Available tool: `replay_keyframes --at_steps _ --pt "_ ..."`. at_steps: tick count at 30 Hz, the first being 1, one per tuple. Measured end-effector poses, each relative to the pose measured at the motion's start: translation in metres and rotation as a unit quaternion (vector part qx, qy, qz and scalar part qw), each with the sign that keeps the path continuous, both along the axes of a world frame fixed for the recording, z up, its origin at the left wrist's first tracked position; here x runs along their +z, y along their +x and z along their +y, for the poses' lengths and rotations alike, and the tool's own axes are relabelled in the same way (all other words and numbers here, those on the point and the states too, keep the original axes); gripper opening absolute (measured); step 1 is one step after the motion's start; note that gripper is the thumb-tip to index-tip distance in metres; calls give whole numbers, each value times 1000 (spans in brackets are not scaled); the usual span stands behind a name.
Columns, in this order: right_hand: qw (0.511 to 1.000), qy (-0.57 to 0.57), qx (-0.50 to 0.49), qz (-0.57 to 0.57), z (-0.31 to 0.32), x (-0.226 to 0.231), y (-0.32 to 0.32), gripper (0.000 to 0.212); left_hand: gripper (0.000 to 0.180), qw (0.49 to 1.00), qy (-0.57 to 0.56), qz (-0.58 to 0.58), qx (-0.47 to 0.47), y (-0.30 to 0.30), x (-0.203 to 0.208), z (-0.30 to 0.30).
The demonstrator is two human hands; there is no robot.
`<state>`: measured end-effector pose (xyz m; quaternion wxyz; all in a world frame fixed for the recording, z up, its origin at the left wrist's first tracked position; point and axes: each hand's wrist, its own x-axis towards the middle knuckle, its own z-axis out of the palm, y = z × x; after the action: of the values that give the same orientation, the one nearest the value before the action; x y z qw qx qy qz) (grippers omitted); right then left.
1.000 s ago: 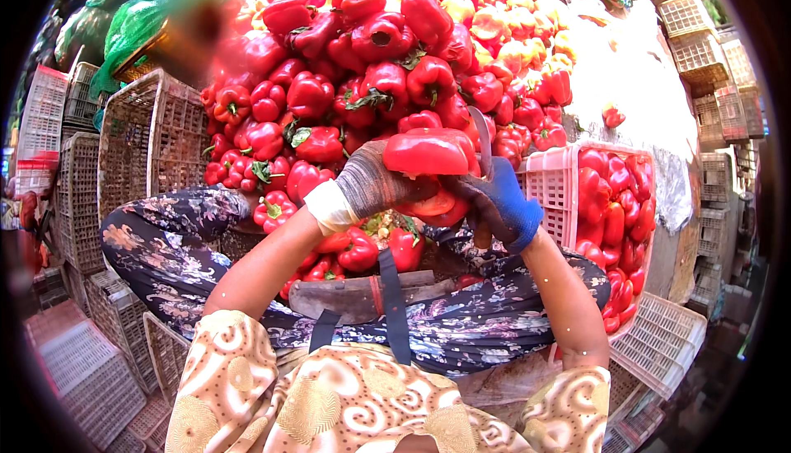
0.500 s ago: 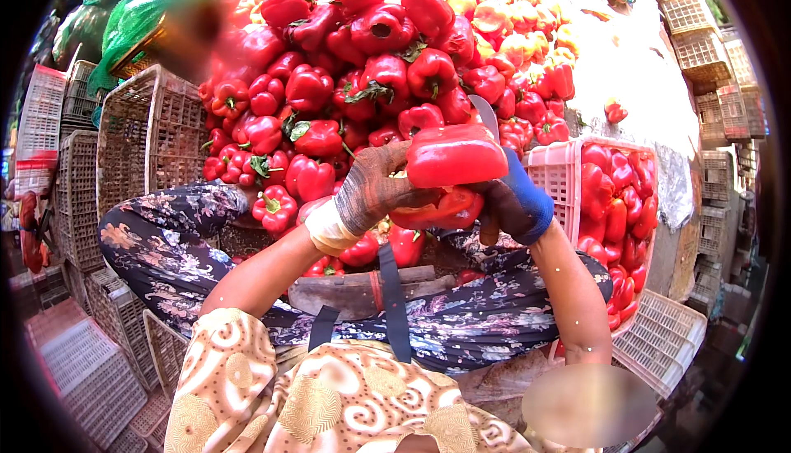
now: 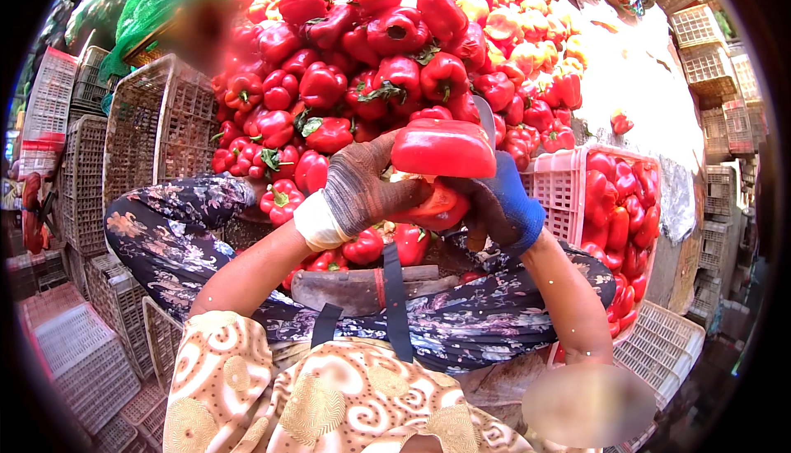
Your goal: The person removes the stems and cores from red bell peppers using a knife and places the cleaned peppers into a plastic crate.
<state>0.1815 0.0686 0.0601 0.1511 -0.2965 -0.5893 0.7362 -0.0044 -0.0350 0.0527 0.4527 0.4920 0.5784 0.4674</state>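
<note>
Pepper heap (image 3: 395,49) behind, knife (image 3: 488,119) (mostly hidden)

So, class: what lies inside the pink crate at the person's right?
The pink crate holds red peppers, piled to the rim. Its bottom and lower layers are covered, so nothing else can be told.

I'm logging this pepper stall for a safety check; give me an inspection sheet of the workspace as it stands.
Surface: lap in dark floral cloth.
Job's things: red pepper with a knife blade behind it.
Clutter: heap of red peppers; pink crate holding more.
Grips: left hand, grey glove, on the pepper; right hand, blue glove, beside it.
Cables: nothing seen.
Surroundings: stacked empty crates, green mesh sack.
</note>
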Motion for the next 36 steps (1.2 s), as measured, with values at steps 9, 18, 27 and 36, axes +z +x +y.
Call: replay_keyframes --at_steps 9,18,27,36 --pt "988 40 -99 -108 -13 -23 -12 23 61 927 77 366 25 -12 -32 1" --pt "985 -37 -86 -144 -4 -32 3 29 56 875 -53 430 215 -150 -26 -57" --pt "990 -41 -60 -124 -19 5 -6 26 52 595 -182 699 353 -338 59 -134" --pt "978 -157 -27 -131 -11 2 -6 33 84 927 129 344 -78 -52 22 -6"
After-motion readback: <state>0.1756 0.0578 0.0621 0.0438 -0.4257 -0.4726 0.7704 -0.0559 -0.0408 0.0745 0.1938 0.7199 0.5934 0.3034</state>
